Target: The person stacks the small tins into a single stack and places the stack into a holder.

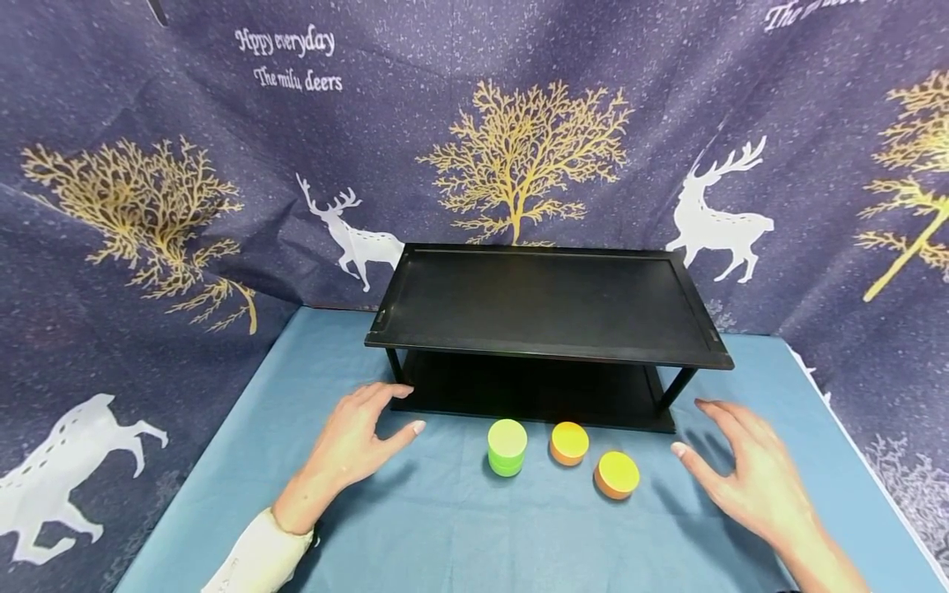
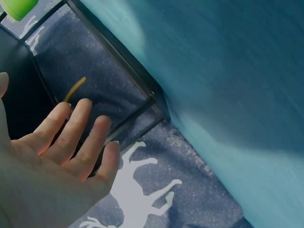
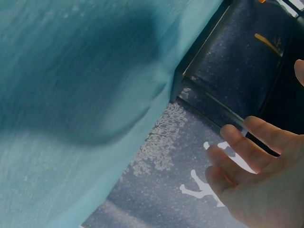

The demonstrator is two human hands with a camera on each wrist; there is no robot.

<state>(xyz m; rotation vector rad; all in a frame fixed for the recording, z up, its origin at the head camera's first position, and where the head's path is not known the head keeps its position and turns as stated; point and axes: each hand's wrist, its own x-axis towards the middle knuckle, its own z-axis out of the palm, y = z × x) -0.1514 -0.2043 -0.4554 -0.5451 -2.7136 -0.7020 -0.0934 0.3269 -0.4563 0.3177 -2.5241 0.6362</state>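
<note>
My left hand point(image 1: 359, 436) hovers at the left front corner of a black two-level rack point(image 1: 549, 301), fingers relaxed and holding nothing. On the opposite side, my right hand point(image 1: 752, 473) is held off the rack's right front corner, likewise free of any object. Between the hands a green round piece point(image 1: 507, 447), which looks like two stacked discs, stands on the blue cloth. Right of it lie two orange discs with yellow tops, one orange disc point(image 1: 569, 444) near the rack and another orange disc point(image 1: 617, 475) closer to me. In the left wrist view, part of the green piece point(image 2: 18, 7) shows.
The rack's lower shelf point(image 1: 519, 387) sits under its raised top on short posts. A blue cloth point(image 1: 445, 535) covers the table. Behind it hangs a dark blue curtain point(image 1: 415, 123) printed with white deer and golden trees.
</note>
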